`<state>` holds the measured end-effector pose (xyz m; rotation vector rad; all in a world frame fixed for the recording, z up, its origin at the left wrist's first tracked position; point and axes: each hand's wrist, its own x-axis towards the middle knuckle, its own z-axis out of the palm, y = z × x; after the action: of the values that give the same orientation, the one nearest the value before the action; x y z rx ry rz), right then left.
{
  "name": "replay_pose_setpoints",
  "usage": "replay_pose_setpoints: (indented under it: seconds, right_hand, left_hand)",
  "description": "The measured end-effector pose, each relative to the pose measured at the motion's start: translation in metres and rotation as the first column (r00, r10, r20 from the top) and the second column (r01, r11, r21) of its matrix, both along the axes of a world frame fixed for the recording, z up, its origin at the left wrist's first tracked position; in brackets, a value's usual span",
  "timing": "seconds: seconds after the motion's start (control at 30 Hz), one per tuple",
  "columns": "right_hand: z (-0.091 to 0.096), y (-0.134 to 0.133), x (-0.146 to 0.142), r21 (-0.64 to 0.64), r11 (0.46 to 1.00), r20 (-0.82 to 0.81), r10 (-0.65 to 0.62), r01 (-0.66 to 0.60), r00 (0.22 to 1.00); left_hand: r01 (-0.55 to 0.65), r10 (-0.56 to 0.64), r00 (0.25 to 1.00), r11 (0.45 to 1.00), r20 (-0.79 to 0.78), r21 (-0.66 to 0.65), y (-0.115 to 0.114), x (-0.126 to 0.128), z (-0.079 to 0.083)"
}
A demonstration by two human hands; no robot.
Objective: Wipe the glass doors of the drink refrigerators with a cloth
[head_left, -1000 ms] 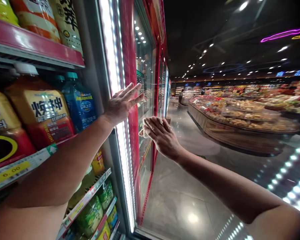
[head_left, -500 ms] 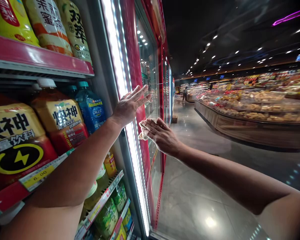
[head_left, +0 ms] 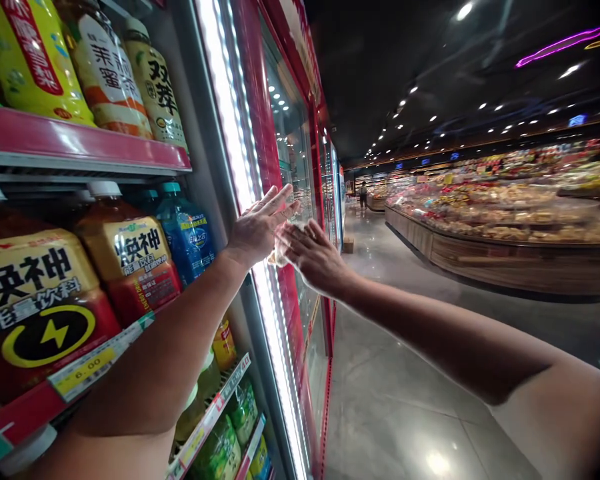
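The left hand (head_left: 257,227) lies flat and open, fingers stretched toward two o'clock, its palm against the lit edge of the red-framed glass door (head_left: 293,143) of the drinks cooler; it has hold of nothing. Just beside it at three o'clock, the right hand (head_left: 313,257) is spread, pressing a pale cloth (head_left: 279,252) against the door glass; only a crumpled bit of the cloth peeps out at nine o'clock of the fingers (the hand is blurred, so how the cloth is gripped cannot be told). The two hands are nearly touching at the fingertips.

At nine o'clock of the left forearm, a shelf holds a blue-labelled bottle (head_left: 185,233) and, beside it at eight o'clock, an orange energy-drink bottle (head_left: 135,260) with a yellow label. A yellow price tag (head_left: 83,373) reading 6.00 sits on the shelf rail below. On the upper shelf, at eleven o'clock of the left hand, stands a tea bottle (head_left: 157,97) with dark characters.

Off at two o'clock of the right hand, well apart across the shiny floor (head_left: 405,413), runs a long food display counter (head_left: 505,257).
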<state>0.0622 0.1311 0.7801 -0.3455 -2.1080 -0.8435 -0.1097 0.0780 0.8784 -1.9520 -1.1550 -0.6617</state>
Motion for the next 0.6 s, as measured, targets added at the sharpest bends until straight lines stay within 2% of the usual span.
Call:
replay_pose_setpoints:
  seconds: [0.1, 0.23, 0.37, 0.47, 0.6]
  right_hand:
    - [0.019, -0.002, 0.004, -0.035, 0.999, 0.005, -0.025, 0.025, 1.000]
    - [0.040, -0.002, 0.017, 0.004, 1.000, 0.096, -0.022, 0.022, 0.995]
    - [0.070, -0.002, 0.046, 0.008, 0.998, -0.038, -0.065, 0.065, 0.997]
    - [0.069, -0.003, 0.063, 0.008, 0.998, -0.055, -0.059, 0.060, 0.997]
    - [0.054, -0.008, 0.085, 0.030, 0.999, 0.095, -0.022, 0.020, 0.995]
  left_hand:
    - [0.047, -0.046, 0.998, 0.998, 0.044, -0.028, -0.002, 0.001, 0.005]
    - [0.086, -0.084, 0.994, 0.996, 0.063, -0.038, -0.005, 0.005, 0.008]
    - [0.069, -0.066, 0.993, 0.997, 0.100, -0.022, -0.005, 0.009, 0.003]
    - [0.038, -0.036, 0.991, 0.999, 0.129, -0.016, -0.005, 0.012, -0.003]
    - [0.024, -0.027, 0.995, 0.999, 0.095, 0.031, -0.003, 0.019, -0.015]
